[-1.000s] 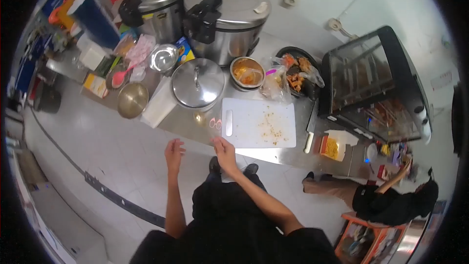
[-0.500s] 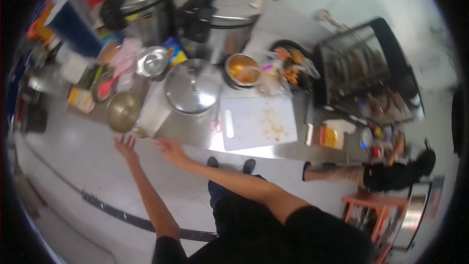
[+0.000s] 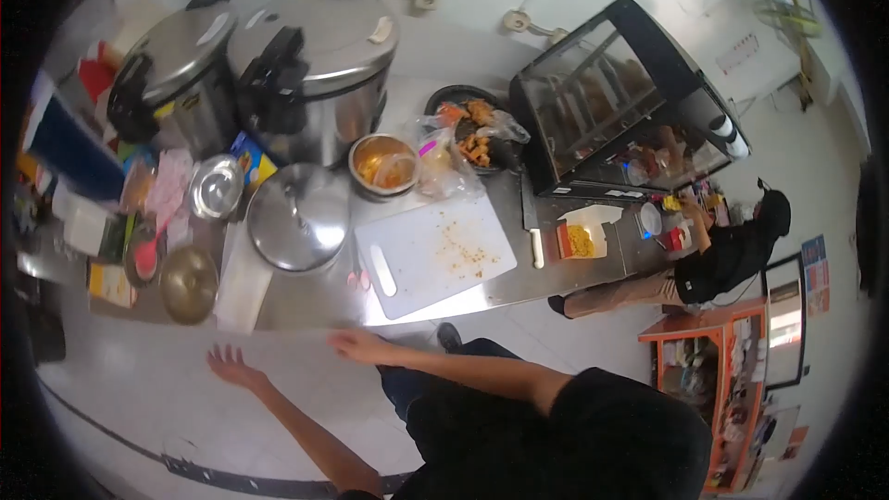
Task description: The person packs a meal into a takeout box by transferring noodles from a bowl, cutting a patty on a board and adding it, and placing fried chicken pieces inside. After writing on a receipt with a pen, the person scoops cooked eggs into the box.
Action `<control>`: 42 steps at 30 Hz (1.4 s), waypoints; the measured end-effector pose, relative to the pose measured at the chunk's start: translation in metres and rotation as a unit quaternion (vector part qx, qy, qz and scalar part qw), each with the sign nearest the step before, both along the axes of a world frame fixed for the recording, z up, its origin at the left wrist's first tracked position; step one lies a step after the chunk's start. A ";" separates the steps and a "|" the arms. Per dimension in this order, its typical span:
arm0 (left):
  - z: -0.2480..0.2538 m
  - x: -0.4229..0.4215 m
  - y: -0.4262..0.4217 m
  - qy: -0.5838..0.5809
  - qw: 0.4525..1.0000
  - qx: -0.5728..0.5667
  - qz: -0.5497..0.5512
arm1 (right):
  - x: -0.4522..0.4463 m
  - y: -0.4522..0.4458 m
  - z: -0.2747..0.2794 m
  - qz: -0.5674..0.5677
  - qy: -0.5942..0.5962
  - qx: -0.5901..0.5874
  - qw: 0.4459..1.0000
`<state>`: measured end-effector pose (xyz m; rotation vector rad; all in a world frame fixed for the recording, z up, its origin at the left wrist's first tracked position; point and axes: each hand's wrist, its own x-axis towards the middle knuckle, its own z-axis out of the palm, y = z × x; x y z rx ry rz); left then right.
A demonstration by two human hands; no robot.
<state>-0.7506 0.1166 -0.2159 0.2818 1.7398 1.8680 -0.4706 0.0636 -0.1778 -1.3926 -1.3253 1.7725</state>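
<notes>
Hand, left [image 3: 237, 370]: is hovering open, fingers spread, just off the counter [image 3: 289, 304] edge, near the brass-coloured bowl [image 3: 190, 285] and the white sheet [image 3: 244, 283]. Hand, right [image 3: 363, 346]: is hovering off the same edge, blurred; whether it is gripping anything, cannot tell. Nearest it, scissors [image 3: 357, 281], pink-handled, are lying beside the cutting board [image 3: 414, 245], which is bearing brown crumbs [image 3: 477, 257]. Metal lid [image 3: 289, 227]: is resting behind the scissors. Knife [image 3: 537, 248], white-handled: is lying right of the board. Metal bowl [image 3: 382, 191]: is holding orange food [image 3: 372, 165], behind the board.
</notes>
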 end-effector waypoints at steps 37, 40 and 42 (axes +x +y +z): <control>0.192 0.696 -0.052 0.446 0.683 0.272 -0.511 | 0.535 -0.035 0.104 -0.362 0.514 -0.007 0.777; 0.181 0.699 -0.084 0.335 0.628 0.269 -0.649 | 0.556 -0.073 0.092 -0.381 0.470 -0.026 0.796; 0.177 0.699 -0.101 0.305 0.586 0.285 -0.695 | 0.560 -0.097 0.075 -0.406 0.446 0.008 0.798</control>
